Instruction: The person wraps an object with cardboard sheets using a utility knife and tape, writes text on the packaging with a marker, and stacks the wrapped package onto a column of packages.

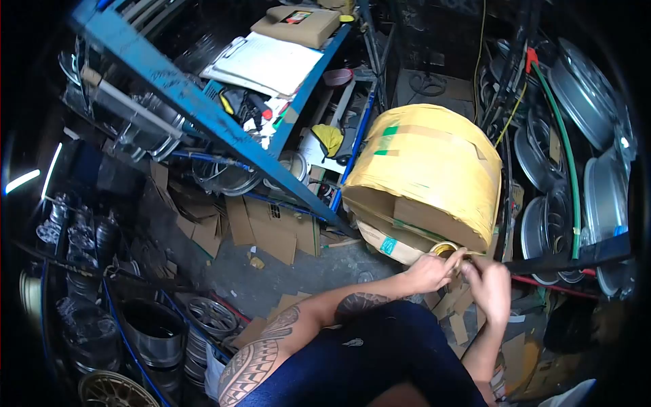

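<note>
A large round bundle (434, 159) wrapped in yellow tape, with cardboard at its lower side and green tape patches, stands in front of me. At its near lower edge, my left hand (434, 270) is closed around a roll of yellow tape (444, 249). Close beside it, my right hand (487, 281) has its fingers pinched together near the roll and the bundle's edge; what they grip is too small to make out.
A blue metal rack (203, 102) at the upper left bears papers (268, 64) and a brown package (296, 26). Wheel rims (586, 95) line the right side, and more rims (213, 315) stand at the lower left. Cardboard pieces (274, 227) lie about the floor.
</note>
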